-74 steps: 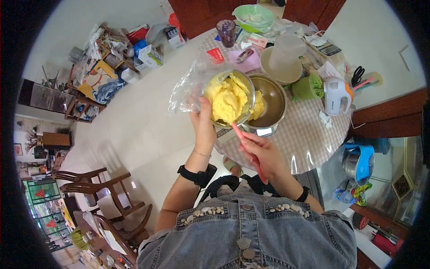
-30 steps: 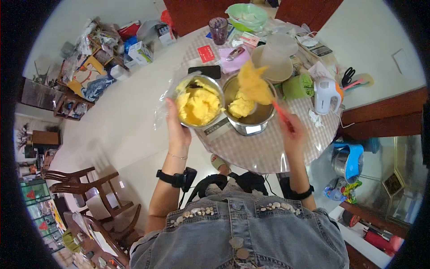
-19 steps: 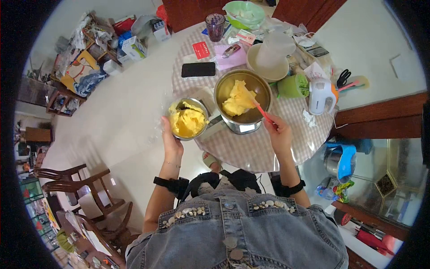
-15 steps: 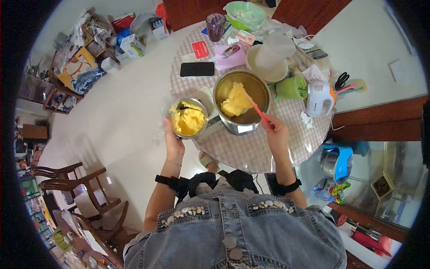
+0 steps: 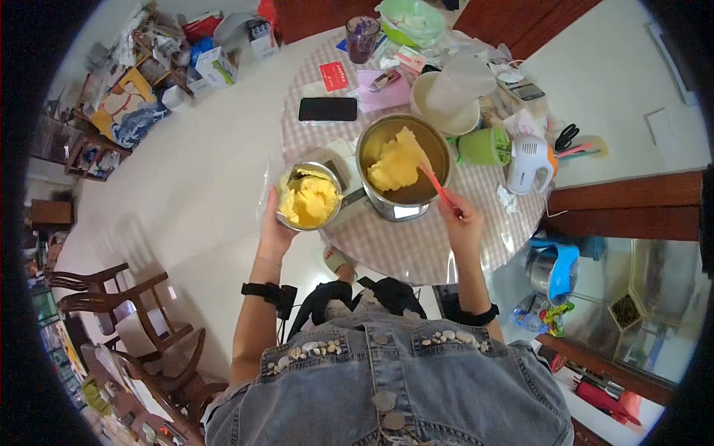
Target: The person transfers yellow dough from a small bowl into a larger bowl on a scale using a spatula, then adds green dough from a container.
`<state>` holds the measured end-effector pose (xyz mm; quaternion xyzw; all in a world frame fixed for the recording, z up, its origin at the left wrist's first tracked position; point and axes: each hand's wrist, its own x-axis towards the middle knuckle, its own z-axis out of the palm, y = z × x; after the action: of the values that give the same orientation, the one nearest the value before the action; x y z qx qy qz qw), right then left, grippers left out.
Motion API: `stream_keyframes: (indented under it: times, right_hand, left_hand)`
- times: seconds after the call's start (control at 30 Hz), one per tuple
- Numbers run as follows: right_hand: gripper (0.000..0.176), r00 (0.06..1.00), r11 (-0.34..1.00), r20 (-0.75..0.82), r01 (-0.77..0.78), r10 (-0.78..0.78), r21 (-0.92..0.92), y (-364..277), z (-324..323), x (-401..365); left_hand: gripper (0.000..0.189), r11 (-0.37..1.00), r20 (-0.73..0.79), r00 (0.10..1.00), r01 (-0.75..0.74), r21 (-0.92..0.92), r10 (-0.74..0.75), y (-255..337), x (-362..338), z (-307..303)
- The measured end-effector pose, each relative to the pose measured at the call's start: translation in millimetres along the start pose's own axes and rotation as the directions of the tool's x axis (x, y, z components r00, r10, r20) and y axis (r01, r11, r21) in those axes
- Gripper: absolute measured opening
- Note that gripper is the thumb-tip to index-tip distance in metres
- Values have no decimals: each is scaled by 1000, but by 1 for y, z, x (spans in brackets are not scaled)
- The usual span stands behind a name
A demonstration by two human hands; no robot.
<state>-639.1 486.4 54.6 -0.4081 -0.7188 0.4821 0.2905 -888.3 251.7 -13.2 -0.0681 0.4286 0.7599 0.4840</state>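
My left hand [image 5: 277,224] is wrapped round the side of a small metal pot [image 5: 339,181] filled with soft yellow paste [image 5: 309,199]. In my right hand [image 5: 461,217] is the handle of a red spatula [image 5: 434,181]. Its blade is buried in a yellow lump [image 5: 396,161] inside the larger metal bowl [image 5: 433,139], so the blade itself is hidden. The bowl stands on a kitchen scale [image 5: 406,212] with a lit display. A dark handle [image 5: 354,197] lies between the two vessels.
On the checked round table [image 5: 387,253] are a black phone [image 5: 328,109], a cream bowl [image 5: 446,111] with a translucent container, a green cup [image 5: 482,146], a hand mixer [image 5: 530,163], black scissors [image 5: 567,136] and a glass [image 5: 361,41]. Wooden chairs [image 5: 134,297] stand at lower left.
The yellow lump in the large bowl looks bigger and more spread round the spatula. My left hand and the small pot have shifted slightly left.
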Motion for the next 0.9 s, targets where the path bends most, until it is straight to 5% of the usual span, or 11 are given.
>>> stream_keyframes:
  times: [0.1, 0.3, 0.37, 0.47, 0.6, 0.73, 0.9]
  right_hand:
    - [25, 997, 996, -7, -76, 76, -42, -10, -6, 1]
    - [26, 997, 998, -46, 55, -55, 0, -13, -6, 7]
    - [25, 993, 983, 6, -118, 119, 142, -11, -10, 8]
    - [25, 971, 969, 84, -229, 222, 88, -17, -14, 14]
    - [25, 950, 944, 190, -280, 247, 173, -49, -17, 10]
    - [25, 927, 961, 343, -217, 148, 172, -71, -13, 0]
    - [20, 914, 963, 382, 214, -138, -164, -107, 8, -8]
  left_hand:
    - [69, 998, 85, 995, 58, -3, -58, 1, 5, -12]
    - [67, 996, 89, 992, 83, 45, -87, 0, 13, -21]
    - [67, 994, 37, 996, 84, 66, -86, 1, 10, -19]
    - [67, 993, -10, 998, 70, 90, -70, 0, 6, -13]
    - [66, 995, -61, 998, -26, 99, 32, -2, -1, -6]
    - [64, 971, -35, 979, -195, 136, 202, 13, -12, 19]
    - [67, 950, -79, 961, -246, 191, 265, 38, -16, 49]
